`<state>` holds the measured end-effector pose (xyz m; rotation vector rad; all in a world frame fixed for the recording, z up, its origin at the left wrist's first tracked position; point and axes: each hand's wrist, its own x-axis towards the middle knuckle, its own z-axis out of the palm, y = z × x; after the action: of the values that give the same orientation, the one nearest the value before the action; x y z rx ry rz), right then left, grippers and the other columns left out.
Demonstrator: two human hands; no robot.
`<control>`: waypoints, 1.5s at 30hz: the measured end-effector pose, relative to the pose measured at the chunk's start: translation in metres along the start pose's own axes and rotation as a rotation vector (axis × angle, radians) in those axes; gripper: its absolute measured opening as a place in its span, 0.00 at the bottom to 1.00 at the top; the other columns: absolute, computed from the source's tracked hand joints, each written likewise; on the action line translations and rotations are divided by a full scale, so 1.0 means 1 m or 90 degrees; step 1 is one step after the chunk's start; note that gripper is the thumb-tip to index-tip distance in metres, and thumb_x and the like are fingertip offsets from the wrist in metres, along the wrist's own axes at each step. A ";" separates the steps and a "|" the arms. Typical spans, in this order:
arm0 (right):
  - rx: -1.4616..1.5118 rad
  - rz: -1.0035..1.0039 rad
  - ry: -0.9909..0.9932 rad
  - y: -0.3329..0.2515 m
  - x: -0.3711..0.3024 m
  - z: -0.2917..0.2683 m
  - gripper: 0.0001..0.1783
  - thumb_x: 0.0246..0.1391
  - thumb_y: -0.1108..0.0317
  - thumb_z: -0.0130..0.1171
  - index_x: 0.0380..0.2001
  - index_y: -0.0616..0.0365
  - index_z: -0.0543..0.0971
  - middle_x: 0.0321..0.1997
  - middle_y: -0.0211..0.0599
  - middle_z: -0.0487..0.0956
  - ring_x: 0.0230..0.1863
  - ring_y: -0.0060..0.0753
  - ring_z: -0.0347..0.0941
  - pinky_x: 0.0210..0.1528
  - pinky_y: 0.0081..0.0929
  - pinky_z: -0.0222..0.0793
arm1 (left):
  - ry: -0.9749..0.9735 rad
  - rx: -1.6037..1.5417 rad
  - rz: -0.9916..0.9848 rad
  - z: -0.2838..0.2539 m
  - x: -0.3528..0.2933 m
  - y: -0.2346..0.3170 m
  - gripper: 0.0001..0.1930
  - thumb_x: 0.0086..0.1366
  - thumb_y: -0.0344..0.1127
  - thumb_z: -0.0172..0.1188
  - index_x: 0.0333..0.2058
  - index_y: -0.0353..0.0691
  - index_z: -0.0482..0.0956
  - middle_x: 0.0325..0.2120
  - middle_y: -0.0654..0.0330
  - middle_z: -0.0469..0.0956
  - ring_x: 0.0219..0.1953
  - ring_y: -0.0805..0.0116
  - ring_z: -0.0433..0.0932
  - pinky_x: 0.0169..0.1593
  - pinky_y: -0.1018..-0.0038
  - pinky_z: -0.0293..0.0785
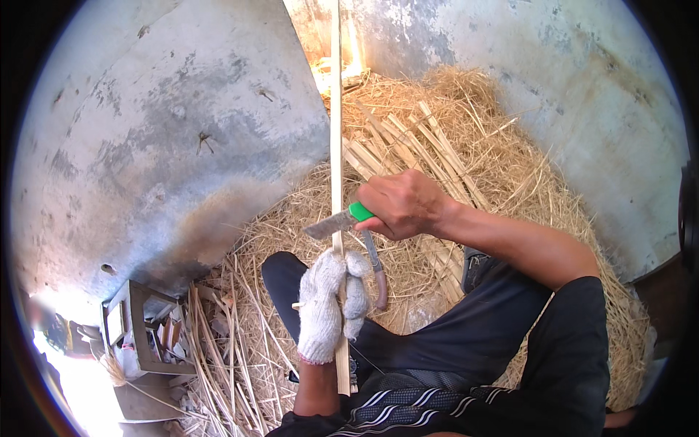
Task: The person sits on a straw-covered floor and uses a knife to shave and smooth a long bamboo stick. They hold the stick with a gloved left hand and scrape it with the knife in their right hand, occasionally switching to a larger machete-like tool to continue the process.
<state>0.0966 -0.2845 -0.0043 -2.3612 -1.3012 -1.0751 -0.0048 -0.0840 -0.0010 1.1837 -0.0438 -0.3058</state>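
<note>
A long pale strip (336, 131) runs upright from the top edge of the frame down through the centre to the person's lap. The left hand (322, 298), in a whitish knitted glove, grasps it low of centre. The right hand (404, 204), bare, is clenched round the green handle of a knife (329, 224) — its blade crosses the strip just above the glove, though contact cannot be told. Beside the glove lies a second blade with a brown handle (381, 290). Split sticks (426, 149) lie on straw-like shavings (531, 171) at upper right; a wooden box frame (129, 328) stands lower left.
</note>
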 end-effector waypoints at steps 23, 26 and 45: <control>-0.034 0.413 0.215 0.144 -0.030 -0.051 0.26 0.71 0.46 0.30 0.36 0.55 0.70 0.09 0.18 0.55 0.07 0.15 0.47 0.05 0.19 0.40 | 0.005 -0.004 -0.050 -0.006 -0.012 -0.016 0.18 0.74 0.46 0.47 0.30 0.38 0.70 0.09 0.63 0.63 0.06 0.77 0.59 0.08 0.81 0.53; 0.077 0.093 0.104 0.075 -0.008 -0.026 0.23 0.71 0.49 0.36 0.23 0.49 0.65 0.09 0.21 0.55 0.07 0.16 0.48 0.04 0.18 0.42 | -0.013 -0.046 -0.044 0.000 -0.013 -0.004 0.18 0.73 0.45 0.49 0.29 0.37 0.70 0.09 0.63 0.63 0.06 0.77 0.58 0.08 0.81 0.53; -0.186 0.608 0.109 0.194 -0.030 -0.062 0.28 0.72 0.48 0.28 0.39 0.54 0.75 0.10 0.18 0.58 0.08 0.15 0.49 0.06 0.18 0.44 | -0.075 0.101 -0.174 -0.018 -0.058 -0.029 0.20 0.72 0.49 0.48 0.26 0.40 0.67 0.10 0.64 0.62 0.08 0.76 0.60 0.09 0.81 0.54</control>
<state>0.2127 -0.4478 0.0444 -2.5102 0.1153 -1.1082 -0.0633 -0.0628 -0.0268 1.3298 -0.0094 -0.6216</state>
